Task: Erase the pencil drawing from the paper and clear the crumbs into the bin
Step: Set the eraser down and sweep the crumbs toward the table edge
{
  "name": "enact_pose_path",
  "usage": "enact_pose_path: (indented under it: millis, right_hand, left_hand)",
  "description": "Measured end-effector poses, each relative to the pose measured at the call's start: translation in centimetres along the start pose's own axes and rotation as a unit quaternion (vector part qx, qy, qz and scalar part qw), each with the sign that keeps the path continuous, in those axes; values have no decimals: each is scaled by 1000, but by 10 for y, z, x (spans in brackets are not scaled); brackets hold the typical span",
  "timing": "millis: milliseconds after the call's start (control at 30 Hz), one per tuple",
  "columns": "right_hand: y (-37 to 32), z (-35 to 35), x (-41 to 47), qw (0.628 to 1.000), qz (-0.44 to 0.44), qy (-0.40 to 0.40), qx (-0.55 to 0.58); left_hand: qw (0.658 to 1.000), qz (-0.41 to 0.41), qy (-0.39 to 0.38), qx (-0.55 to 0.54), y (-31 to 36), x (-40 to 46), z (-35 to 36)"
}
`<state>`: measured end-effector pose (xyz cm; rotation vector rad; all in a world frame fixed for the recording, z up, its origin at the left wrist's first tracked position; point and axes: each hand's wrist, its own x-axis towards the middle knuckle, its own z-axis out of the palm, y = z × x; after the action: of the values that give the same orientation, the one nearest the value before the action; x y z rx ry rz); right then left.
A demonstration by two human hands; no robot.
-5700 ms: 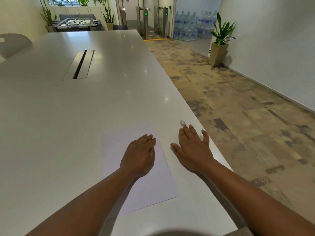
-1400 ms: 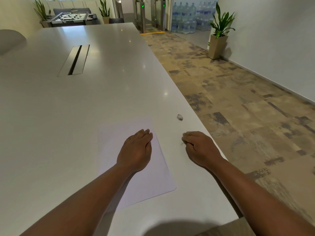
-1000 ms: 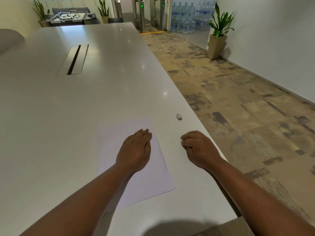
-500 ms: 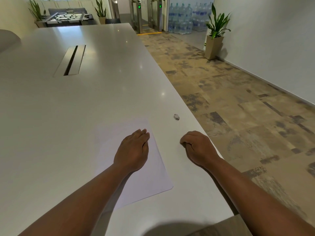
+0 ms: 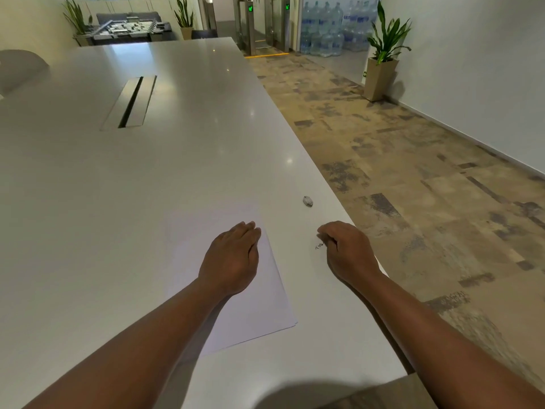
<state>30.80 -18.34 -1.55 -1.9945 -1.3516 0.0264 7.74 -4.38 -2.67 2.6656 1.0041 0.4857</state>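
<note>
Crumbs (image 5: pixel 319 246) now gathered beside our right hand (image 5: pixel 349 252), fingers curled, pinching at them; cannot tell if gripped. Left hand (image 5: pixel 231 256) still flat, pressing paper (image 5: pixel 271 302). Bin next, we judge.

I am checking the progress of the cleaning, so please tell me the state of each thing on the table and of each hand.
White paper sheet: flat on the table, no drawing visible.
Small grey-white eraser: lying loose, untouched.
Dark eraser crumbs: small heap beside the right fingers.
Left hand: flat, pressing the paper.
Right hand: fingers curled at the crumbs.
Long white table: bears everything.
</note>
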Motion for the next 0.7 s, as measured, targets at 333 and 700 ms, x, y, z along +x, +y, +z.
enact_pose_path:
  millis: [333, 700]
  right_hand:
    - [11, -18, 15, 991, 57, 34, 119]
    - [19, -17, 22, 987, 45, -26, 152]
  left_hand:
    - [998, 10, 58, -2, 43, 22, -6]
    - [989, -66, -54, -119, 100, 41, 6]
